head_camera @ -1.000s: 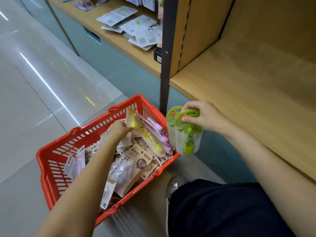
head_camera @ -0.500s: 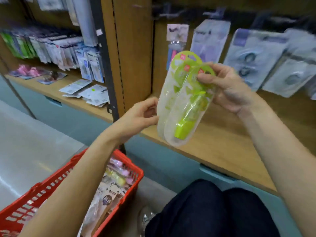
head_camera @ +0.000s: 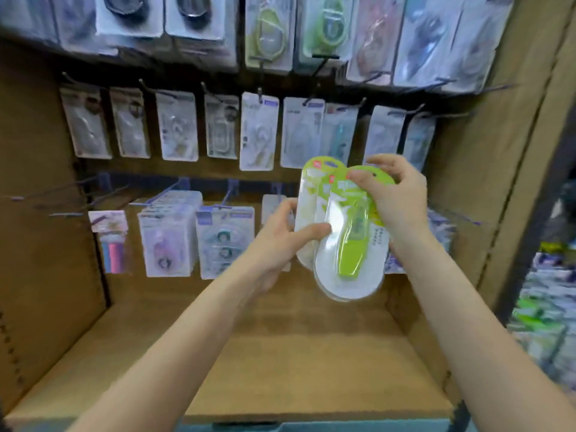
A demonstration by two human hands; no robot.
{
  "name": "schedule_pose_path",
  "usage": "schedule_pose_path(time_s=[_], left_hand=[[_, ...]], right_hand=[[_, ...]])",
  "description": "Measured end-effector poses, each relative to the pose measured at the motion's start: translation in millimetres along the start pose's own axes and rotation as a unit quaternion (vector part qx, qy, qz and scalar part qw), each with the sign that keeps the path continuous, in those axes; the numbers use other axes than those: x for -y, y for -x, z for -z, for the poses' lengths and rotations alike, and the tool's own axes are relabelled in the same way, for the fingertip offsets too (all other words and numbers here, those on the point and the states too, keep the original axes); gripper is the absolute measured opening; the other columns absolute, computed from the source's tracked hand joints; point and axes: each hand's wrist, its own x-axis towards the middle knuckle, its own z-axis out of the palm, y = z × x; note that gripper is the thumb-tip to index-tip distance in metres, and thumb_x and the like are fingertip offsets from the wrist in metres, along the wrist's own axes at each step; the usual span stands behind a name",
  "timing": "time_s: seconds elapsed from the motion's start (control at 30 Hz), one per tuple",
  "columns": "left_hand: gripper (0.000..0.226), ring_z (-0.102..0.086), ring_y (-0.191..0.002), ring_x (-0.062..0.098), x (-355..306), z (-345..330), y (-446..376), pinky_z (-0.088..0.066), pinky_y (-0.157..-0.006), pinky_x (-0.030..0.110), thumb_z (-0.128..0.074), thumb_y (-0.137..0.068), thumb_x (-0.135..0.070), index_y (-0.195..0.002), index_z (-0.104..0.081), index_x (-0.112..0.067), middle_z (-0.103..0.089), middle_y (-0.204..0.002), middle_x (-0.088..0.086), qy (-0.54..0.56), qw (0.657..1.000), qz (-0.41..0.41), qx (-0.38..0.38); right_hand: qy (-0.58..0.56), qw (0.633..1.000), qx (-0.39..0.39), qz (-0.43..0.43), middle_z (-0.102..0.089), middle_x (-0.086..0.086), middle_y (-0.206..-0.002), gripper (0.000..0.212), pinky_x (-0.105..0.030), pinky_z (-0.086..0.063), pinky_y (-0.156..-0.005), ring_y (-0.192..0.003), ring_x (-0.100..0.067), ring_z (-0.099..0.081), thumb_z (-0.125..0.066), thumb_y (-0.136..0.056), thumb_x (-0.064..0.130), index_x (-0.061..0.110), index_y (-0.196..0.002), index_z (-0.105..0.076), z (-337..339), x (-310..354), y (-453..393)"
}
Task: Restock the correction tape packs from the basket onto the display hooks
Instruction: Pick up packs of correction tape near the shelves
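Observation:
Two green correction tape packs are held in front of the display wall, one overlapping the other. The front pack [head_camera: 349, 244] shows a lime-green dispenser in a clear blister; the rear pack [head_camera: 307, 213] sits behind it to the left. My right hand [head_camera: 396, 201] pinches their green header cards at the top. My left hand [head_camera: 282, 235] grips the left side of the packs, thumb across the front. Display hooks [head_camera: 230, 190] jut from the back panel behind them. The basket is out of view.
Rows of hanging blister packs [head_camera: 170, 232] fill the panel on three levels. Bare hooks [head_camera: 62, 194] stick out at the lower left. A wooden shelf [head_camera: 280, 353] lies under my arms, wooden side walls on both sides. More stock [head_camera: 542, 307] shows blurred at right.
The view has swung up from the basket to the hook wall. My left hand left the basket and took hold of the packs. Both hands carried the packs up before the hooks.

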Motion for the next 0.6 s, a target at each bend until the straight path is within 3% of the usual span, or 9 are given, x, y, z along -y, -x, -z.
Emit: schedule_pose_path(time_s=[0.07, 0.13, 0.27, 0.33, 0.4, 0.47, 0.6], left_hand=[[0.037, -0.067, -0.081, 0.021, 1.7, -14.2, -8.3, -0.049, -0.066, 0.038, -0.065, -0.084, -0.011, -0.115, -0.047, -0.017, -0.068, -0.107, 0.009, 0.025, 1.0, 0.01, -0.011], [0.04, -0.067, -0.091, 0.022, 1.2, -20.0, -15.6, -0.053, -0.072, 0.038, -0.067, -0.083, -0.013, -0.116, -0.046, -0.02, -0.068, -0.109, 0.006, 0.025, 0.999, 0.015, -0.013], [0.046, -0.068, -0.092, 0.021, -6.6, -25.3, -31.5, -0.055, -0.067, 0.029, -0.071, -0.078, -0.015, -0.118, -0.047, -0.02, -0.069, -0.107, 0.003, 0.024, 1.0, 0.001, -0.002], [0.048, -0.069, -0.09, 0.019, -11.2, -30.3, -41.2, -0.056, -0.065, 0.028, -0.072, -0.078, -0.016, -0.119, -0.047, -0.02, -0.069, -0.106, 0.002, 0.007, 1.0, -0.006, -0.004], [0.045, -0.07, -0.087, 0.018, -16.2, -34.3, -53.4, -0.055, -0.061, 0.026, -0.071, -0.08, -0.018, -0.119, -0.048, -0.021, -0.07, -0.106, 0.003, 0.0, 1.0, -0.014, -0.003], [0.04, -0.069, -0.089, 0.02, -20.5, -37.6, -68.4, -0.056, -0.067, 0.03, -0.068, -0.082, -0.02, -0.118, -0.049, -0.021, -0.07, -0.107, 0.004, 0.008, 1.0, -0.021, 0.002], [0.033, -0.068, -0.095, 0.022, -18.1, -48.8, -98.2, -0.054, -0.085, 0.041, -0.067, -0.085, -0.02, -0.113, -0.051, -0.023, -0.069, -0.108, 0.004, -0.039, 0.999, -0.012, 0.006]], right_hand=[[-0.004, 0.997, -0.073, -0.002, -0.051, 0.004, -0.085, 0.036, -0.033, -0.048, -0.071, -0.079, -0.016, -0.055, -0.079, -0.071, 0.02, 0.021, -0.095, -0.053, 6.8, 2.1, -0.9], [-0.04, 0.995, -0.087, -0.021, -0.045, 0.004, -0.084, 0.031, -0.034, -0.047, -0.069, -0.076, -0.015, -0.051, -0.071, -0.077, 0.017, 0.022, -0.091, -0.043, 12.6, 2.7, -0.1], [-0.137, 0.986, -0.008, -0.093, -0.058, 0.003, -0.073, 0.005, -0.026, -0.047, -0.059, -0.064, -0.012, -0.058, -0.055, -0.087, 0.01, 0.014, -0.087, -0.052, 22.6, -1.2, 0.4], [-0.222, 0.965, 0.049, -0.132, -0.068, 0.0, -0.072, 0.01, -0.026, -0.051, -0.059, -0.065, -0.015, -0.066, -0.051, -0.089, 0.009, 0.009, -0.088, -0.061, 32.5, -6.1, -5.1], [-0.27, 0.95, 0.088, -0.127, -0.072, -0.006, -0.09, 0.018, -0.032, -0.056, -0.068, -0.081, -0.02, -0.07, -0.048, -0.092, 0.007, 0.005, -0.101, -0.063, 44.4, -12.4, -14.0], [-0.282, 0.947, 0.104, -0.118, -0.07, -0.01, -0.107, 0.024, -0.032, -0.057, -0.077, -0.096, -0.022, -0.068, -0.046, -0.095, 0.007, 0.004, -0.114, -0.06, 56.6, -21.7, -23.7], [-0.28, 0.945, 0.077, -0.151, -0.072, -0.006, -0.097, 0.022, -0.029, -0.057, -0.07, -0.085, -0.018, -0.069, -0.045, -0.096, 0.007, 0.005, -0.11, -0.061, 77.4, -40.6, -47.9]])
